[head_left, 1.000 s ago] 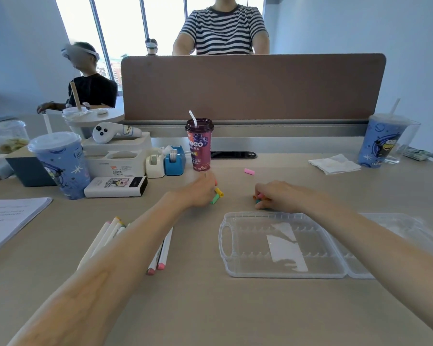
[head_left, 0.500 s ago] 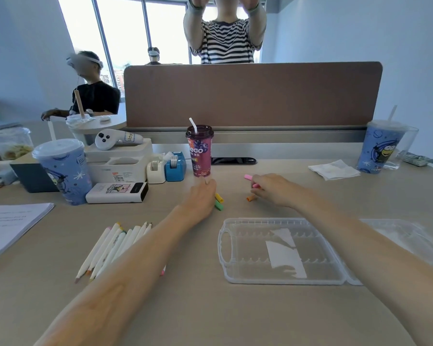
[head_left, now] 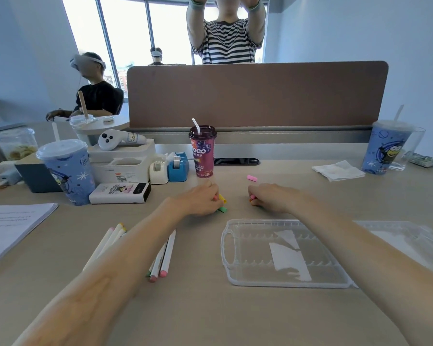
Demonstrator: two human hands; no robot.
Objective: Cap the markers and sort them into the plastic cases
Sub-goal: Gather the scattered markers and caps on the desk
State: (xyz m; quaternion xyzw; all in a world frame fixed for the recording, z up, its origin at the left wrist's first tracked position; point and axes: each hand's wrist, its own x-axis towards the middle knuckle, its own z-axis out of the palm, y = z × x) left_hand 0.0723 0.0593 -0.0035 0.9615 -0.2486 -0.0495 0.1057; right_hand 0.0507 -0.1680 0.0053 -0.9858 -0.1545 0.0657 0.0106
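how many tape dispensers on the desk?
2. The white dispenser and the blue dispenser stand side by side between the white box and the purple cup. The clutter at far left could hide more.

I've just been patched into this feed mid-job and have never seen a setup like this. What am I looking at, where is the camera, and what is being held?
There is no machine here: a person works with bare hands, and the one picture comes from a camera worn on their head, looking forward and down. The left hand curls its fingers on a yellow cap, with a green cap beside them. The right hand pinches a pink cap; something orange shows just under it. A loose pink cap lies beyond. On the table lie markers, partly under the left forearm, and an open clear plastic case with no markers in it. A purple drink cup stands behind.
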